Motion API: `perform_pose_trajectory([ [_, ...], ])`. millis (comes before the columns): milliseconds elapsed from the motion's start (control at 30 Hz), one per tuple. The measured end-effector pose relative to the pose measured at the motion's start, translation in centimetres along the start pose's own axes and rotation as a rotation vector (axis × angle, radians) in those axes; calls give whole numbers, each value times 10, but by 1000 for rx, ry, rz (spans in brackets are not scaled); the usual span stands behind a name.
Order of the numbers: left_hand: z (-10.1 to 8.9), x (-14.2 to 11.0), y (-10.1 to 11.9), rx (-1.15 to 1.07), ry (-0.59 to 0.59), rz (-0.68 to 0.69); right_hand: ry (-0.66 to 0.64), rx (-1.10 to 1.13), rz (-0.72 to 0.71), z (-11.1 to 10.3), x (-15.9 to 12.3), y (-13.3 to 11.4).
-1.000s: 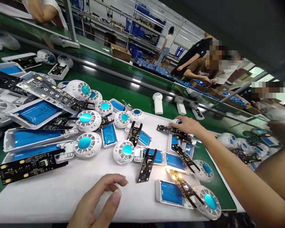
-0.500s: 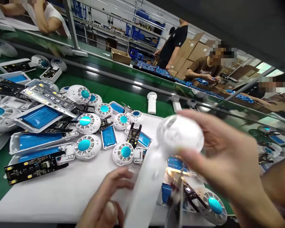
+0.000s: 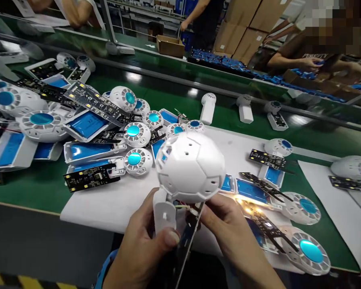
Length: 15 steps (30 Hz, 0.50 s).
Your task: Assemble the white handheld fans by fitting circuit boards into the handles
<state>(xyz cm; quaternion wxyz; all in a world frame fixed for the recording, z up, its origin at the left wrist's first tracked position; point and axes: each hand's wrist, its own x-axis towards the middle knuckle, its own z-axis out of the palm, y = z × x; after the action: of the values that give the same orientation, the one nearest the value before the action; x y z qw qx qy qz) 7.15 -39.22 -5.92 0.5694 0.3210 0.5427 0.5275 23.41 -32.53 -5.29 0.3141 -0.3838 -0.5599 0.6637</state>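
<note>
White plastic trays, the opened halves of the housings, lie in a heap to our left, and in many of them we see a blue pack fitted; one such tray [image 3: 88, 125] sits tilted on its neighbours with its blue pack facing up. Across the way we make out an open cardboard box [image 3: 170, 47], its contents too far off to tell, and low cartons of small blue pieces near a co-worker in a brown top.

Between our two hands, close in front of us, hangs a ball-headed unit [image 3: 191, 166], its white shell patterned like a football. Our left hand [image 3: 142, 239] is curled around its white handle part [image 3: 164, 212], the thumb bent in towards us. Our right hand [image 3: 230, 228] is closed just under the ball, thumb and fingers pinching the dark circuit board [image 3: 189, 237] by its edge, near some thin wires.

Under all this we have a white sheet [image 3: 100, 208] laid over a green bench [image 3: 45, 188]. To the right, a board with glowing lamps [image 3: 266, 224] rests beside teal-centred heads. Three white units [image 3: 208, 108] stand apart from one another along the far green strip. Beyond, we see stacked cartons [image 3: 246, 30], and yellow-and-black striping [image 3: 30, 281] marks the floor.
</note>
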Motion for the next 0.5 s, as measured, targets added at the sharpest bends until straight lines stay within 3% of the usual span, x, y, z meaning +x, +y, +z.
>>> perform_pose_trajectory([
  [100,0,-1,-3,-108,-75,-75,34,129,-20,2,6,5],
  [300,4,4,-15,-277,-14,-143,173,-104,-177,12,11,-5],
  [500,0,9,-20,-335,-57,-170,215,-196,-179,25,10,-4],
])
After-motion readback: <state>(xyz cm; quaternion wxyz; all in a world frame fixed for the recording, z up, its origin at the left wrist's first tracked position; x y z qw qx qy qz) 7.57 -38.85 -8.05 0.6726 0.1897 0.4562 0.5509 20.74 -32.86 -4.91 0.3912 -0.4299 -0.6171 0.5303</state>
